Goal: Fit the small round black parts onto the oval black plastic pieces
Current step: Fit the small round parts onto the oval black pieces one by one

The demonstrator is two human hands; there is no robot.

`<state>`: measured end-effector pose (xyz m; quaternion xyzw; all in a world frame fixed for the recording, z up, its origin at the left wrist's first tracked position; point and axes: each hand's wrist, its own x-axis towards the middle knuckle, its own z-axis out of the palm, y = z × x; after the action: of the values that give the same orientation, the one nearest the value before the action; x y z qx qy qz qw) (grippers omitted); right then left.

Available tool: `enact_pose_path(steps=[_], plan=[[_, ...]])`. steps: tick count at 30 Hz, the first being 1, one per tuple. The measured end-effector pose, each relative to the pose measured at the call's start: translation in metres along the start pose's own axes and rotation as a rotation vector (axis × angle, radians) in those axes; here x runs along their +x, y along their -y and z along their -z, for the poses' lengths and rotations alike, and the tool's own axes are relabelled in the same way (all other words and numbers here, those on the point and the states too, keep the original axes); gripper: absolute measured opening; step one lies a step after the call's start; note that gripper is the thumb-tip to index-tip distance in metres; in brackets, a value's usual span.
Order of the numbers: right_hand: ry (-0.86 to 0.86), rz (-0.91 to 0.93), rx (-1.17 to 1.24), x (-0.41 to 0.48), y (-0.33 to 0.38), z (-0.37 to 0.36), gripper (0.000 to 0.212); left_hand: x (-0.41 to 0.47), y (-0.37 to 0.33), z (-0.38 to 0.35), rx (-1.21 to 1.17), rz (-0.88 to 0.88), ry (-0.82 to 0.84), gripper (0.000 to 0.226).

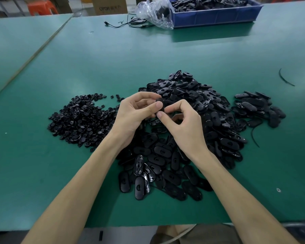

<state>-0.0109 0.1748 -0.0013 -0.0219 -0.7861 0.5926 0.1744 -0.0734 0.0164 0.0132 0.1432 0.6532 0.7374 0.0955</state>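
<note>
Above the middle of the green table (113,64), both hands meet on one oval black piece (163,105). My left hand (136,113) grips its left side between thumb and curled fingers. My right hand (181,118) pinches its near edge with thumb and forefinger. Whether a round part sits on the held piece is hidden by the fingers. A heap of small round black parts (83,118) lies to the left of my hands. A large heap of oval black pieces (188,131) spreads beneath and right of them.
A smaller cluster of oval pieces (257,108) lies at the right. A blue bin (217,17) full of black parts stands at the far edge, beside a clear plastic bag (155,13) and a black cable (125,24). Thin black strips (285,79) lie right.
</note>
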Motion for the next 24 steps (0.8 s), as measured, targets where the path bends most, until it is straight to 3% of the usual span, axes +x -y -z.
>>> enact_pose_path(steps=[11,15,24], plan=[[-0.050,0.032,0.031,0.0019,0.0019,0.0000,0.011,-0.0005,-0.0027,0.0008,0.052,-0.047,0.158,0.024],[-0.033,0.041,0.000,0.0016,0.0018,-0.0011,0.013,0.0012,-0.0025,0.0040,0.112,-0.056,0.124,0.033],[-0.029,0.044,0.007,0.0002,0.0025,-0.0021,0.006,0.0007,-0.0046,0.0056,0.172,-0.033,0.164,0.020]])
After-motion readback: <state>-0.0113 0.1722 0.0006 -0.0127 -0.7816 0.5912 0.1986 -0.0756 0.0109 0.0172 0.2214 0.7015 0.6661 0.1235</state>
